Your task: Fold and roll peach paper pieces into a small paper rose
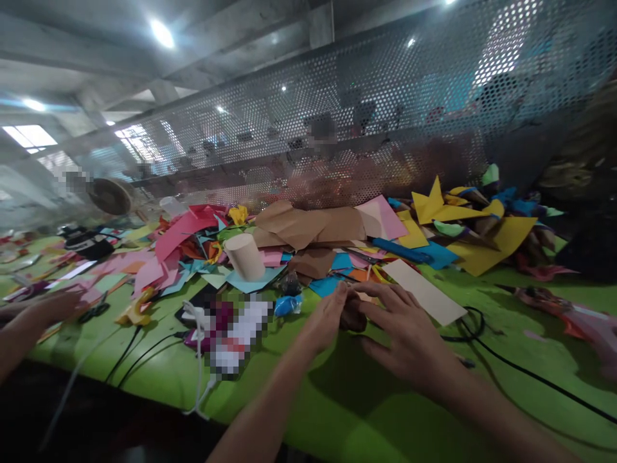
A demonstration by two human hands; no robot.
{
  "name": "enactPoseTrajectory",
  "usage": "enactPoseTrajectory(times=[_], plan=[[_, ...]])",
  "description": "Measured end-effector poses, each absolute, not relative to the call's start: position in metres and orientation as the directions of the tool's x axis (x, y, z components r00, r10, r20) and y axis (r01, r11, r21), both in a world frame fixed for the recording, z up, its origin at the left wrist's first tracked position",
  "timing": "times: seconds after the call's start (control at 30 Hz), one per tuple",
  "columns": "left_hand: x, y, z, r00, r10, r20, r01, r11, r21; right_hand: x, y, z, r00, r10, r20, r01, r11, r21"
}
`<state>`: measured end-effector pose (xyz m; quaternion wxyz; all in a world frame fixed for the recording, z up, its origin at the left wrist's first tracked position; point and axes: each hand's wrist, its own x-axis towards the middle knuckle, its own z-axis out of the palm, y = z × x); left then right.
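Both hands meet over the green table (308,399), right of the middle. My left hand (330,318) has its fingers pressed together against a small dark brown piece (353,316). On the other side of that piece, my right hand (398,321) touches it with its fingertips, the fingers somewhat spread. What the piece is cannot be made out. Just behind the hands lie blue and orange paper scraps and a pale rectangular card (425,292). A small blue item in clear wrap (288,305) rests left of my left hand.
A power strip (241,337) with white and black cables, a yellow glue gun (136,308) and a cream roll (245,257) stand to the left. Coloured paper is heaped before a perforated metal screen (289,154). Another person's arm (38,315) reaches in at far left. A black cable (540,379) runs right.
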<state>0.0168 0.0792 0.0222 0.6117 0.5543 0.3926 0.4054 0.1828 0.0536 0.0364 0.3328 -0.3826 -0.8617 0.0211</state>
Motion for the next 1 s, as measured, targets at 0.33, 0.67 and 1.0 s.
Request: enactPoseTrajectory(times=[0.33, 0.67, 1.0], plan=[[0.014, 0.084, 0.016, 0.350, 0.937, 0.016, 0.041, -0.033, 0.999, 0.188, 0.058, 0.039, -0.482, 0.704, 0.522, 0.580, 0.703, -0.412], [0.019, 0.083, 0.011, 0.367, 0.930, -0.024, 0.153, -0.035, 0.988, 0.186, 0.061, 0.028, -0.379, 0.615, 0.691, 0.665, 0.701, -0.259], [0.019, 0.081, 0.020, 0.323, 0.946, 0.013, 0.128, -0.057, 0.990, 0.186, 0.059, 0.032, -0.361, 0.590, 0.722, 0.657, 0.710, -0.251]])
